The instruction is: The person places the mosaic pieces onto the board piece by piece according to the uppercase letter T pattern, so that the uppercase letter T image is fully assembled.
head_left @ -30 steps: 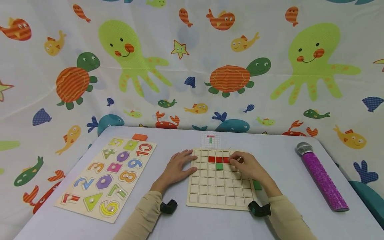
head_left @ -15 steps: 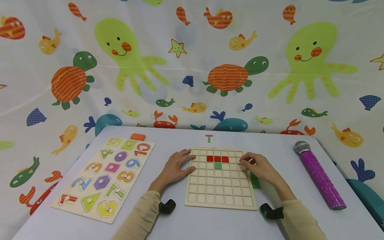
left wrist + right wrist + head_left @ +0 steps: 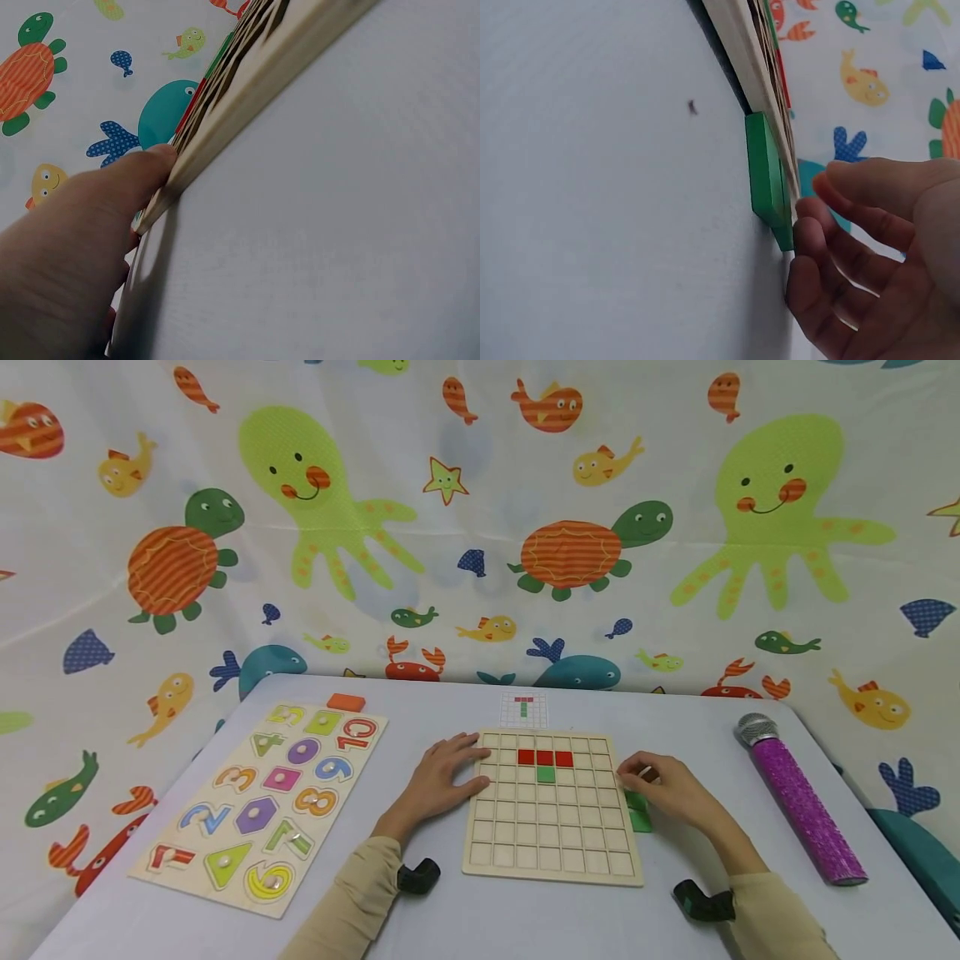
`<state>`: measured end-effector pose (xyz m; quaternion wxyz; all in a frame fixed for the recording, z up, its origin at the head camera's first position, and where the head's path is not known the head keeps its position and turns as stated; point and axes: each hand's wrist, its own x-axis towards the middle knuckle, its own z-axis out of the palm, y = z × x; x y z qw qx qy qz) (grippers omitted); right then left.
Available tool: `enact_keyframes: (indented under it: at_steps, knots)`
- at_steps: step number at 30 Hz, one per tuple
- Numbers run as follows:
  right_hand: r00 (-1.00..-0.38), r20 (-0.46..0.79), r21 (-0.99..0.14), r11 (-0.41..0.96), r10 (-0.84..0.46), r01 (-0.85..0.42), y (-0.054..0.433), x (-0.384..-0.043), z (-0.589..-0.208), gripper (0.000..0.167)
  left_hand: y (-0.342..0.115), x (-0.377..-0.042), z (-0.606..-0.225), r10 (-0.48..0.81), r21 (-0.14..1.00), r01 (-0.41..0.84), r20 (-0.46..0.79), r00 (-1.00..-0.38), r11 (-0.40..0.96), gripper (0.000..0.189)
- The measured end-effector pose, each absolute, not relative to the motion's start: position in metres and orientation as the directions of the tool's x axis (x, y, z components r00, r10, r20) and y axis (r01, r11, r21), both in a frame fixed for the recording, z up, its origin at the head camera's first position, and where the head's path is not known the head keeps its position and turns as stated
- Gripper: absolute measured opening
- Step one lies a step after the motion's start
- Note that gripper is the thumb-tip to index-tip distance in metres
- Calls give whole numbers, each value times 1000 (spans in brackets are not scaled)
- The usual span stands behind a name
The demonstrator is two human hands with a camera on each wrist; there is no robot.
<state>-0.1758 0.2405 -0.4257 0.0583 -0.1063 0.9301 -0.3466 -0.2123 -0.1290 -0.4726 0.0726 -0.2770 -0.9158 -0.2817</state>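
A wooden grid board (image 3: 555,837) lies on the table, with a row of three red square tiles (image 3: 545,758) and one green tile (image 3: 546,774) below the middle one. My left hand (image 3: 441,779) rests against the board's left edge, thumb on the rim in the left wrist view. Just off the right edge, my right hand (image 3: 666,787) hovers with loosely bent fingers, thumb and index tips close together and nothing visible between them. Beneath and beside it, loose green tiles (image 3: 640,821) lie along the board's side. In the right wrist view, a green tile (image 3: 761,169) leans near the board's edge.
Behind the board lies a small printed grid card (image 3: 524,710) with a red and green T. A number-and-shape puzzle board (image 3: 247,752) is at left, an orange block (image 3: 347,702) behind it. A glittery purple microphone (image 3: 810,810) lies at right.
My right hand has left the red tile at the right end of the row and moved right, past the board's edge to the loose green tiles. My left hand stays on the board's edge.
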Motion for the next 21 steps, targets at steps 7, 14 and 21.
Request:
enact_keyframes:
  at_steps: [7, 14, 21]
  knots:
    - [-962, -47, -641, 746, -271, -179, 248, -166, -425, 21, -128, -211, -471, 467, 481, 561, 311, -828, 674, 46]
    - [-945, -32, -618, 749, -326, -238, 254, -154, -424, 29, -128, -208, -472, 466, 485, 566, 321, -824, 667, 45]
    - [-941, -11, -590, 763, -337, -266, 253, -154, -423, 27, -128, -210, -472, 462, 474, 553, 305, -833, 685, 46]
